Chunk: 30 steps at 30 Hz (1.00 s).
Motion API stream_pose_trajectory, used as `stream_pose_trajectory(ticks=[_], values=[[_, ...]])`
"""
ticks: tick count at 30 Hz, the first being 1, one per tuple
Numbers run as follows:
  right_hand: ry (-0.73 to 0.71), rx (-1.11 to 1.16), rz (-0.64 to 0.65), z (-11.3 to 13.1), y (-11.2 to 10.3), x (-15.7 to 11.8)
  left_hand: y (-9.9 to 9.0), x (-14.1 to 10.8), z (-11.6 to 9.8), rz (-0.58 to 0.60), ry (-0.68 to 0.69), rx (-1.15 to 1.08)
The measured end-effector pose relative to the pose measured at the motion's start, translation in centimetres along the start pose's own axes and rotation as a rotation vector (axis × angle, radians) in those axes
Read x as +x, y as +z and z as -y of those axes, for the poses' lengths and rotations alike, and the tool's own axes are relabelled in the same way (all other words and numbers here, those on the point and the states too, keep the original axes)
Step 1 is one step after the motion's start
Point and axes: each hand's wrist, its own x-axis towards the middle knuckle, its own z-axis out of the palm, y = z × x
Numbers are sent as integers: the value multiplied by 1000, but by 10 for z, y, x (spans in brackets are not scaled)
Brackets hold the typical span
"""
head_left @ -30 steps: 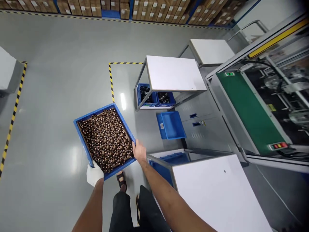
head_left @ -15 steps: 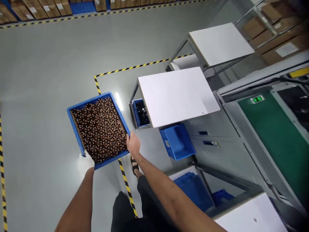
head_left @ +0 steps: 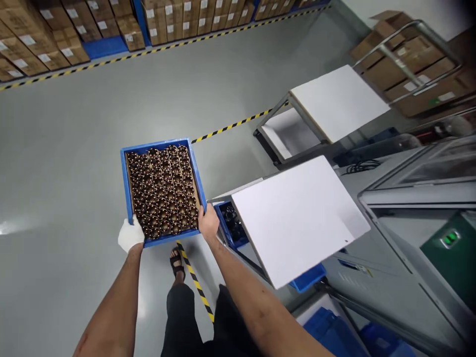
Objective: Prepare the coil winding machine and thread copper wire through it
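Note:
A shallow blue tray [head_left: 125, 181], lined with brown cardboard, is held out in front of me above the floor. Rows of shiny dark-brown round metal parts [head_left: 163, 193] fill it; their exact kind I cannot tell. My left hand [head_left: 131, 235], in a white glove, is closed on the tray's near left corner. Bare and wrapped over the near right corner is my right hand [head_left: 208, 222]. Both thumbs rest on the rim, while the fingers beneath are partly hidden.
A white-topped cart [head_left: 297, 218] stands to the right, a blue bin of dark parts [head_left: 233, 223] on its lower level. Behind it is another white-topped cart [head_left: 340, 101]. Cartons [head_left: 163, 22] line the far side. Yellow-black tape [head_left: 230, 126] marks the floor. A machine [head_left: 394, 267] stands far right.
I have stepped forward with the tray, and the near cart now sits closer to my right arm. In view, the tray has shifted slightly right and turned a little. Both hands keep their hold.

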Motion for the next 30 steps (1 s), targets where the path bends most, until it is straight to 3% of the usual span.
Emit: stream_pose_trajectory(ticks=[7,14,23,30], values=[[90,3,-36,100,-8,153,-33,144,-148,28,87,15],[128,-37,-70,174,-25,318,-55,264,-303,47,149,-11],[219,-17,-104,243,-51,509,-71,402,-500,102,329,-79],[382,39,-160,276,-72,645,-78,487,-669,208,447,-101]])
